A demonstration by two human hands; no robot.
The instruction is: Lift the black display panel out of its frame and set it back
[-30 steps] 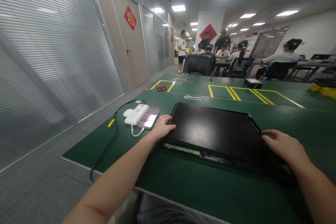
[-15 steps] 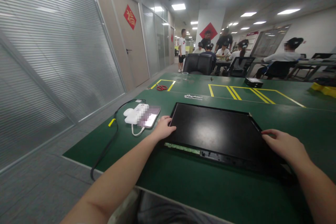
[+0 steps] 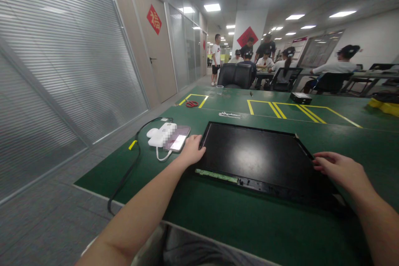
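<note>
A black flat display panel (image 3: 249, 149) with a raised frame lies on the green table in front of me. A narrow green circuit board (image 3: 216, 176) runs along the left part of its near edge. My left hand (image 3: 193, 150) is closed on the panel's left edge, thumb toward me and fingers along the side. At the right edge, my right hand (image 3: 339, 169) holds the frame between thumb and fingers; the fingertips are partly hidden there. Close to my left hand is a phone (image 3: 180, 139) beside a white device (image 3: 163, 134) with a white cable.
A black cable (image 3: 134, 162) with a yellow tag hangs over the left table edge. Beyond the panel are red-handled scissors (image 3: 191, 104), a caliper-like tool (image 3: 230, 114), a clear cup (image 3: 220, 89), a black box (image 3: 301, 98) and yellow tape lines. Several people sit or stand farther back.
My right hand has shifted slightly right and outward along the panel's edge. My left hand has moved slightly left and up, its thumb now nearer the rim. The panel stays where it was.
</note>
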